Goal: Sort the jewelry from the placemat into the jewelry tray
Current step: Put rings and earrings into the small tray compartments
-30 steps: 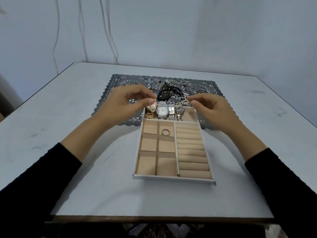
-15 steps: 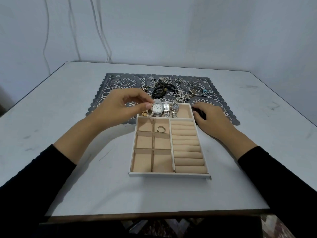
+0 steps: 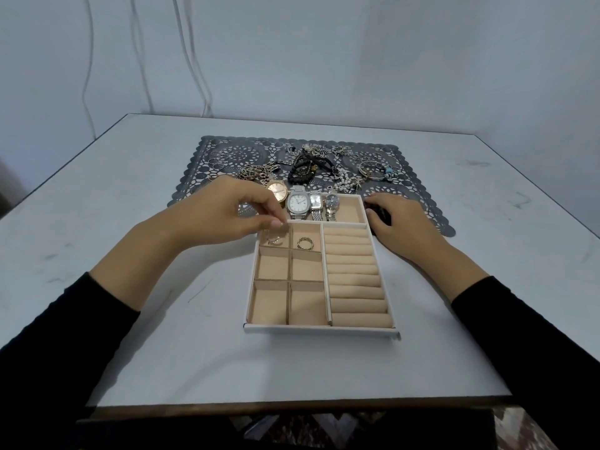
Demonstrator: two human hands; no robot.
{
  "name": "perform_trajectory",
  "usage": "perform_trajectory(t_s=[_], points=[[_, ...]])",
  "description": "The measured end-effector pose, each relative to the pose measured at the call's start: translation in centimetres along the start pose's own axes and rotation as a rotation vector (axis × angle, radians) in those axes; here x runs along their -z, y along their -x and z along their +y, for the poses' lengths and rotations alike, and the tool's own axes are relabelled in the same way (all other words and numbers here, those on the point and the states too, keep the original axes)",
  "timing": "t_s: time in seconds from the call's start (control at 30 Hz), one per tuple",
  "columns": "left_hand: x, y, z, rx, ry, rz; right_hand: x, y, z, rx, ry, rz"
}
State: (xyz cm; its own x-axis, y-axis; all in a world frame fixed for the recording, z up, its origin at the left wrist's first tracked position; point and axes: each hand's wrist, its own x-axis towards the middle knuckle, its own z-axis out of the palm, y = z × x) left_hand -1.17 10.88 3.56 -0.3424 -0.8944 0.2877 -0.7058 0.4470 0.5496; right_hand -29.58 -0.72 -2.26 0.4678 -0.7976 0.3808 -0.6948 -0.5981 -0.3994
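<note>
**Jewelry [image 3: 305, 170] on the placemat [image 3: 415, 190], watches [image 3: 298, 204] in the tray [image 3: 321, 329]**

Left hand [image 3: 240, 216] hovers with fingertips pinched over a thin ring [image 3: 274, 241] in the tray's 11 o'clock pocket; whether it grips that ring I cannot tell. Right hand [image 3: 406, 222] rests at the tray's 2 o'clock corner, fingers curled, its grasp unclear. The watches fill the 12 o'clock slot.

tray [image 3: 319, 330] white, beige lining | placemat [image 3: 418, 177] grey lace | sleeve [image 3: 65, 336] black

Jewelry tray [image 3: 319, 330] before placemat [image 3: 418, 190] — watches [image 3: 298, 204] in back compartment, ring [image 3: 305, 243] behind empty cells.
</note>
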Motion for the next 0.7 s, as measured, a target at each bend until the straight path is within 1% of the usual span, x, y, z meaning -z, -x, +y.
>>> perform_trajectory(t_s=[0.13,0.3,0.6,0.7], points=[[-0.01,0.03,0.08,-0.019,-0.075,-0.049,0.05,-0.01,-0.04,0.000,0.003,0.001],[-0.29,-0.04,0.32,0.001,-0.093,-0.079,0.04,-0.12,0.06,-0.003,0.003,-0.011],[-0.35,0.14,0.26,0.020,-0.054,-0.077,0.01,-0.13,0.13,-0.009,-0.007,-0.019],[-0.17,0.19,0.33,0.019,-0.013,-0.030,0.11,-0.07,0.00,-0.011,-0.012,-0.017]])
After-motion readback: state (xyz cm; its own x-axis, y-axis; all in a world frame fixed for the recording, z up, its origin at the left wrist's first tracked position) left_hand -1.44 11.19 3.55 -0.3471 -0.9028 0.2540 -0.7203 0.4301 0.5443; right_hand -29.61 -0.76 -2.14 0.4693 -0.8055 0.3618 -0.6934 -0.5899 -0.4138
